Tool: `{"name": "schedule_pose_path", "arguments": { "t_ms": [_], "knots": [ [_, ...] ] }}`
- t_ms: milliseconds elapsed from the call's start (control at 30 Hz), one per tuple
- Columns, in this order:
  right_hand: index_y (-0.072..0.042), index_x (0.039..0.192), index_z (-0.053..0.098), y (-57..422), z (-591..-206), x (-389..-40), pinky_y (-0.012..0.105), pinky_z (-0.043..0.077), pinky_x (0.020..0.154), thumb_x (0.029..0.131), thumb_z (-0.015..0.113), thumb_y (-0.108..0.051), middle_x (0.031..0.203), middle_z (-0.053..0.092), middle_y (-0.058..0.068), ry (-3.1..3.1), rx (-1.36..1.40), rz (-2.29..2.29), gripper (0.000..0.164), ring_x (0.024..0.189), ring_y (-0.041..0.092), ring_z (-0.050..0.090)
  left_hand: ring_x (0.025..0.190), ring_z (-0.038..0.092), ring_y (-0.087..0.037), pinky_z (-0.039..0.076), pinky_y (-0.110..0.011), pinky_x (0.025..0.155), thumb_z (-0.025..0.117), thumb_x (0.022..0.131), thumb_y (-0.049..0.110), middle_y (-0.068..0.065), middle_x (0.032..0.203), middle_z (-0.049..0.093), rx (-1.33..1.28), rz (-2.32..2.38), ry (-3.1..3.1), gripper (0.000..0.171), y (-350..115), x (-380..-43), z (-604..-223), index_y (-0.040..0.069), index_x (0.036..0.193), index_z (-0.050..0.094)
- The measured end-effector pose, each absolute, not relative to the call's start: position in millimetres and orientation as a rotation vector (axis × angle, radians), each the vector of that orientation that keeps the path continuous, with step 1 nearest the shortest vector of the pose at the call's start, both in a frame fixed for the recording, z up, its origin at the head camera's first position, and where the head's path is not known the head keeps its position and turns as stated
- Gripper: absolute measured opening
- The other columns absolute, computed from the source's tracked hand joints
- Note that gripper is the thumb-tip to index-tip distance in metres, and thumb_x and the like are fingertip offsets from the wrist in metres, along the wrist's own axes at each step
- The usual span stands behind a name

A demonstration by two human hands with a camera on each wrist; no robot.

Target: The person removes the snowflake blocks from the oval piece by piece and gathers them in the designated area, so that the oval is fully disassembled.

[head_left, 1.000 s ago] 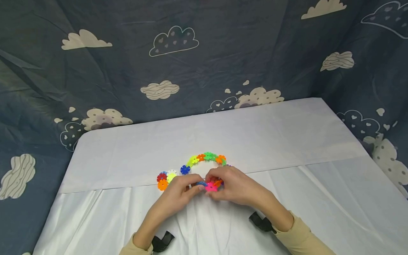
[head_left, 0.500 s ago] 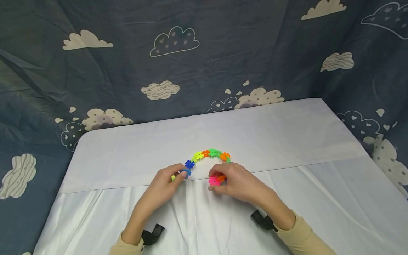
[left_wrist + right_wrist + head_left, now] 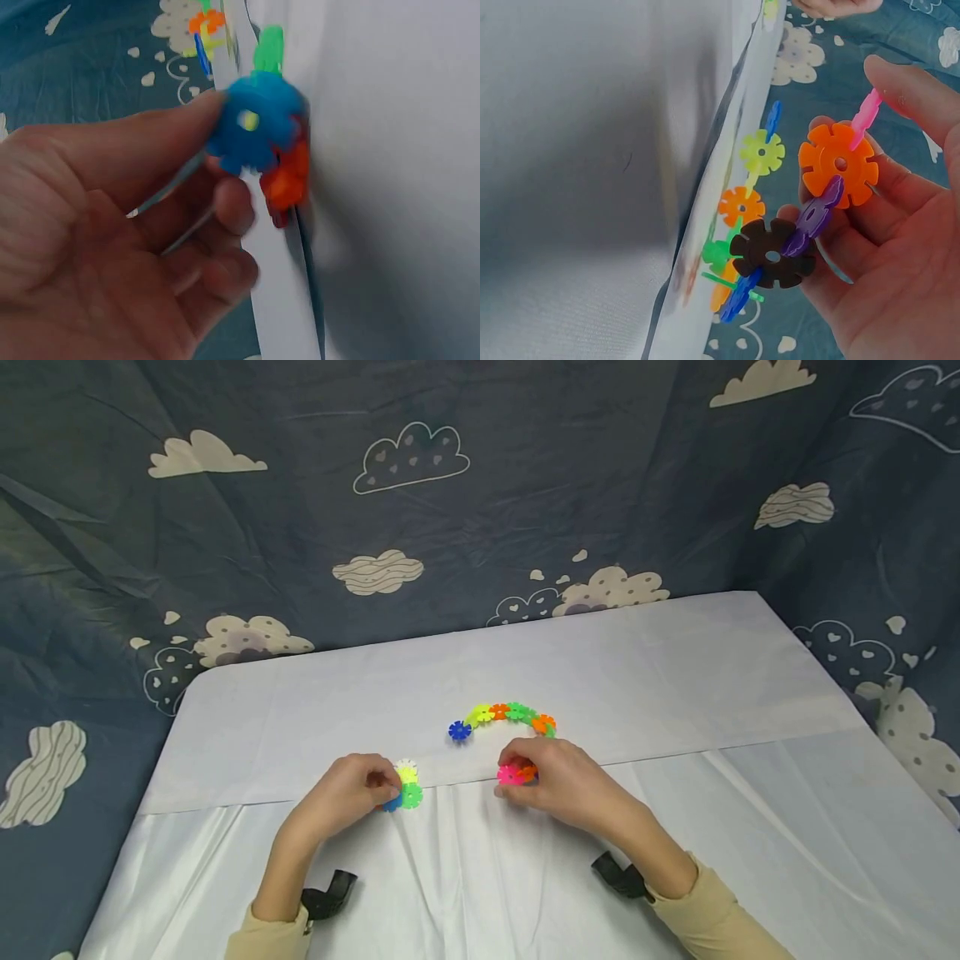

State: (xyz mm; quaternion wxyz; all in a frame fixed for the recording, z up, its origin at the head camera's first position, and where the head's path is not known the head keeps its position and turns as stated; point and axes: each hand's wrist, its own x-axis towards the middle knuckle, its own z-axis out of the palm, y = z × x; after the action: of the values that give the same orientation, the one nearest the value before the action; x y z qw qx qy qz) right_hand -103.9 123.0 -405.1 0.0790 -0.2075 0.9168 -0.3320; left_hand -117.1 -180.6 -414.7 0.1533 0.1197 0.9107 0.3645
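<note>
My left hand (image 3: 345,797) pinches a blue notched plastic disc (image 3: 259,112), the flower-shaped interlocking kind, between thumb and fingertips. Directly behind it sits a small group of loose discs, with a green disc (image 3: 411,795) and a yellow disc (image 3: 408,776) showing in the head view and an orange disc (image 3: 289,180) in the left wrist view. My right hand (image 3: 562,781) holds the near end of a curved chain of joined discs (image 3: 498,712), thumb at the pink disc (image 3: 866,118). Orange, purple and black discs (image 3: 772,255) follow it; the far end is a dark blue disc (image 3: 460,732).
A white cloth covers the table (image 3: 637,677), with a fold line across it. Dark blue curtain (image 3: 525,485) with cloud prints hangs behind and at both sides. Black straps (image 3: 330,895) show at both wrists, below beige sleeves (image 3: 270,935).
My left hand has moved left from the pink end of the chain to the loose discs, carrying the blue disc. The right hand still holds the chain, whose arc has shifted right and away.
</note>
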Motion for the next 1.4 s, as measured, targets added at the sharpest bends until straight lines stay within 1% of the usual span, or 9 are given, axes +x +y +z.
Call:
{"name": "schedule_pose_path", "arguments": {
  "t_ms": [100,300,533,667,733,933,1000,1233,1400],
  "knots": [
    [-0.021,0.101,0.068,123.0,-404.9,-104.2,0.031,0.048,0.073,0.081,0.082,-0.030,0.087,0.060,-0.015,2.738,-0.619,-0.998,0.027,0.079,0.009,0.056,0.074,0.052,-0.017,0.045,-0.033,0.068,0.072,0.088,0.003,0.003,0.079,0.058,0.338,1.002,2.634,0.008,-183.2,-117.7,-416.4,0.010,0.084,0.070],
    [-0.020,0.102,0.068,122.6,-406.1,-104.2,0.031,0.048,0.074,0.081,0.082,-0.031,0.087,0.060,-0.015,2.716,-0.617,-1.029,0.027,0.081,0.011,0.057,0.075,0.052,-0.016,0.045,-0.032,0.068,0.071,0.090,0.006,0.003,0.082,0.060,0.344,1.065,2.656,0.005,-176.2,-115.9,-414.8,0.009,0.094,0.072],
    [-0.022,0.101,0.068,117.5,-405.2,-99.9,0.029,0.049,0.072,0.080,0.082,-0.034,0.087,0.061,-0.016,2.688,-0.637,-1.113,0.028,0.081,0.012,0.058,0.070,0.054,-0.016,0.044,-0.032,0.061,0.065,0.097,0.022,-0.002,0.079,0.063,0.384,1.255,2.643,0.011,-144.2,-106.6,-411.5,0.014,0.096,0.073],
    [-0.022,0.102,0.067,112.4,-405.0,-96.5,0.027,0.049,0.070,0.079,0.084,-0.034,0.088,0.061,-0.016,2.691,-0.680,-1.138,0.031,0.079,0.009,0.058,0.074,0.059,-0.023,0.047,-0.031,0.062,0.061,0.099,0.028,-0.008,0.083,0.066,0.379,1.444,2.453,0.017,-122.0,-98.2,-413.2,0.015,0.097,0.072],
    [-0.021,0.103,0.067,109.8,-405.6,-94.9,0.026,0.049,0.069,0.078,0.085,-0.033,0.088,0.061,-0.017,2.689,-0.711,-1.149,0.032,0.078,0.008,0.057,0.069,0.058,-0.027,0.045,-0.029,0.058,0.059,0.100,0.030,-0.012,0.082,0.066,0.364,1.531,2.320,0.020,-112.9,-94.0,-415.6,0.014,0.096,0.071],
    [-0.020,0.104,0.068,103.9,-408.2,-90.4,0.025,0.048,0.069,0.077,0.085,-0.031,0.088,0.060,-0.019,2.691,-0.796,-1.143,0.034,0.078,0.005,0.055,0.050,0.042,-0.021,0.035,-0.024,0.047,0.059,0.099,0.027,-0.012,0.062,0.055,0.253,1.700,1.917,0.032,-94.6,-85.7,-424.1,0.000,0.083,0.065],
    [-0.019,0.103,0.068,102.8,-408.4,-89.2,0.025,0.047,0.070,0.076,0.086,-0.031,0.088,0.060,-0.018,2.712,-0.815,-1.120,0.035,0.079,0.005,0.054,0.049,0.043,-0.018,0.035,-0.023,0.047,0.060,0.098,0.027,-0.009,0.060,0.055,0.209,1.727,1.820,0.035,-91.7,-84.6,-426.4,-0.004,0.082,0.064],
    [-0.019,0.106,0.067,105.5,-406.8,-89.8,0.027,0.046,0.073,0.077,0.085,-0.037,0.089,0.062,-0.017,2.768,-0.882,-1.043,0.038,0.081,0.005,0.053,0.054,0.050,-0.015,0.037,-0.022,0.047,0.063,0.096,0.026,-0.004,0.065,0.057,0.115,1.828,1.644,0.028,-90.7,-87.5,-431.5,0.001,0.083,0.064],
    [-0.020,0.101,0.068,112.9,-404.1,-94.1,0.026,0.045,0.070,0.084,0.079,-0.030,0.082,0.058,-0.017,2.708,-0.927,-0.973,0.023,0.076,0.006,0.052,0.053,0.046,-0.015,0.036,-0.022,0.048,0.062,0.096,0.021,-0.003,0.063,0.055,0.140,1.843,1.634,0.028,-98.2,-90.9,-431.3,-0.002,0.082,0.062]
  ]
}}
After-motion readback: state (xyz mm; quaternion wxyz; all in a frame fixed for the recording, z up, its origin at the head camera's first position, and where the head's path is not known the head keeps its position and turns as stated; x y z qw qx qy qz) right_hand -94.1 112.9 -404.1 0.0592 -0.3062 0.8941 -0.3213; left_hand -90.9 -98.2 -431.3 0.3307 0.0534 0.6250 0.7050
